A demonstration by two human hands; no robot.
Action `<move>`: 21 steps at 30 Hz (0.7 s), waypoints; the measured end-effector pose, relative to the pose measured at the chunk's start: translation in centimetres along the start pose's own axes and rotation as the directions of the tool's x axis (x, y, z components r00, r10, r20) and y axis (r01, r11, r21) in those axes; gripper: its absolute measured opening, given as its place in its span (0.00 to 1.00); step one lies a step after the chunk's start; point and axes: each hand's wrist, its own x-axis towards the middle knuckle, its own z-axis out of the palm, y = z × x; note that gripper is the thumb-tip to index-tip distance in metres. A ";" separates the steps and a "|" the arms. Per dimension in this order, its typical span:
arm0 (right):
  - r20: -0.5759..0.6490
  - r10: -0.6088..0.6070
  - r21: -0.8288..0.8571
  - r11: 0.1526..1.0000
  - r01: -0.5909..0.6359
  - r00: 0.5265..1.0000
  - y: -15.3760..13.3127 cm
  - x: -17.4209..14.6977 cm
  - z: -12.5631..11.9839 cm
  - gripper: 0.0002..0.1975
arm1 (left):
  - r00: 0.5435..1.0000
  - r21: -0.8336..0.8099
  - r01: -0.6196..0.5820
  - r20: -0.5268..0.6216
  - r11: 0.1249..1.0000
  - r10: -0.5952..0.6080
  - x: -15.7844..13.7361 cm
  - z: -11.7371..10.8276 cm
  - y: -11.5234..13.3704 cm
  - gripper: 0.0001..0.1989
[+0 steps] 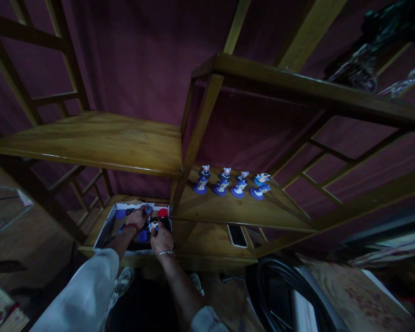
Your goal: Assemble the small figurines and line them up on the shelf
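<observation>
A shallow cardboard box [105, 229] with white edges sits on the low shelf and holds several small figurines and round bases. My left hand [135, 217], with a red bead bracelet at the wrist, reaches into it. Its fingers are curled at a small blue piece [147, 210], whose kind is unclear. My right hand [162, 240], wearing a bangle, is closed on a small white-and-blue figurine [153, 226] over the box. Near the hands lie a red disc [163, 212], a blue disc [143, 236] and a purple disc [120, 214].
On the middle shelf [207, 210], several figurines [222, 186] on round bases stand in two rows. A phone [237, 235] lies on the lower shelf. An upper-left shelf [100, 138] overhangs the box. Coiled black hose [263, 286] is at the lower right.
</observation>
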 end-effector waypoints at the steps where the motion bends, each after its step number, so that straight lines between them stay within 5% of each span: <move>1: -0.004 -0.001 0.002 1.000 0.001 1.000 0.0 0.0 0.0 0.15 | 1.000 0.001 -0.003 -0.002 1.000 0.003 0.0 0.0 0.0 0.09; 8: -0.022 -0.008 0.004 1.000 0.008 1.000 0.3 0.2 0.5 0.15 | 0.999 0.017 0.002 -0.035 1.000 -0.002 -0.3 0.2 -0.2 0.09; 14: -0.047 -0.004 0.028 1.000 0.005 0.999 0.5 0.3 0.8 0.14 | 1.000 0.004 0.006 -0.017 1.000 -0.006 -0.7 1.0 -0.8 0.22; 21: -0.145 -0.022 0.215 0.975 0.053 0.989 1.1 0.4 1.3 0.17 | 0.998 -0.108 -0.044 0.041 0.993 0.048 -2.2 1.1 -1.0 0.22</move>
